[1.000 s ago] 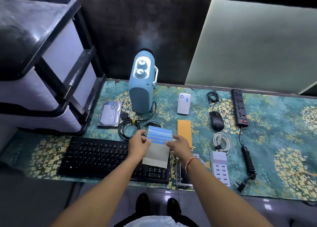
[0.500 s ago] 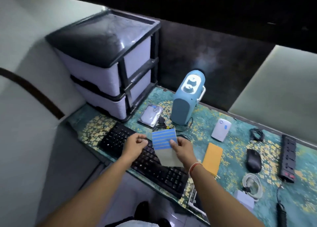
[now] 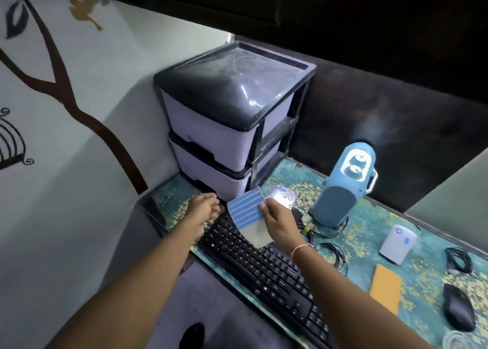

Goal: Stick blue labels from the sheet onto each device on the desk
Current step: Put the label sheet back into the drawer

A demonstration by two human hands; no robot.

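**Label sheet up over the keyboard**

Your right hand (image 3: 277, 220) pinches the label sheet (image 3: 247, 212) by its edge, just above the black keyboard (image 3: 266, 266). Your left hand (image 3: 204, 207) hangs beside it, fingers loosely curled, holding nothing. The hard drive (image 3: 284, 198) lies just behind the sheet.

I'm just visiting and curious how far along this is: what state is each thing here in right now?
Label sheet: held up, blue strips left.
Right hand: pinching the sheet.
Left hand: loosely curled, apart from the sheet.
Power bank: blue label on.
Humidifier: upright, misting.
Drawers: closed.
Keyboard: no label visible.
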